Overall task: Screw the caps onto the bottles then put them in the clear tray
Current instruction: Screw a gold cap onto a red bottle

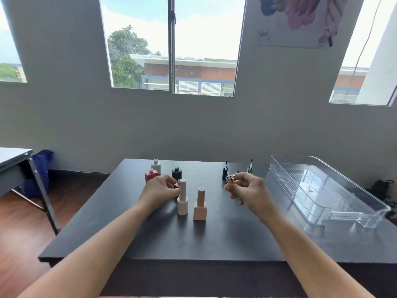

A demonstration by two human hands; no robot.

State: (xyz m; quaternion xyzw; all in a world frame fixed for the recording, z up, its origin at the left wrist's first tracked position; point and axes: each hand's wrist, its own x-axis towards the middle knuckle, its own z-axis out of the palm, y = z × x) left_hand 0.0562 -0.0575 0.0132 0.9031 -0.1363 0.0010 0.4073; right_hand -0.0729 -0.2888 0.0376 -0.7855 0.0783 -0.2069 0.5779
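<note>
1. Risk lay with the cream bottle (182,198) and the peach bottle (200,205), both capped and standing well left of the tray (311,157). The left hand (160,188) was touching or just beside the cream one, so a careless lift could topple it.
2. The silver cap (229,179) could seat crooked and jam if it met a neck tilted.
3. The left hand, far from the tray, curled its fingers round a small pink bottle (177,184), which was mostly hidden.
4. The right hand (249,190), nearer the tray and raised off the table (214,244), pinched the silver cap between thumb and forefinger.
5. The tray held no bottles yet.
</note>
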